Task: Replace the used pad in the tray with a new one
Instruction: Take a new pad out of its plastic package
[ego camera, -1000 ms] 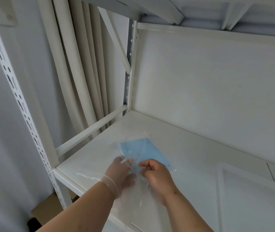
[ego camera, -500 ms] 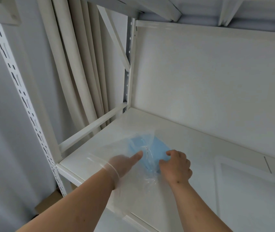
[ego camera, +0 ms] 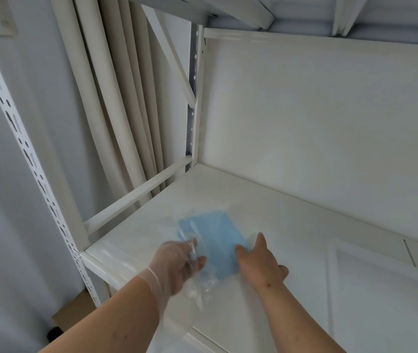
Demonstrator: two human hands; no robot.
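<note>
A folded blue pad [ego camera: 211, 240] lies on the white shelf board [ego camera: 266, 207], partly inside a clear plastic bag [ego camera: 200, 289]. My left hand [ego camera: 177, 263], in a thin clear glove, grips the bag's crumpled plastic at the pad's left edge. My bare right hand [ego camera: 261, 263] rests at the pad's right edge, fingers fairly straight and fingertips touching the blue material. A white tray [ego camera: 331, 271] lies on the shelf to the right, its rim just beyond my right hand; its inside looks plain white.
The shelf's white back panel [ego camera: 317, 123] rises behind the pad, and another shelf [ego camera: 279, 11] hangs overhead. A perforated upright [ego camera: 32, 161] and a side rail [ego camera: 136, 194] bound the left. Beige curtains [ego camera: 116, 98] hang beyond. A brown box [ego camera: 75, 312] sits on the floor.
The blue pad has slid further from me on the shelf. My right hand uncurled from it and now lies at its right edge. My left hand moved from pointing to gripping the bag.
</note>
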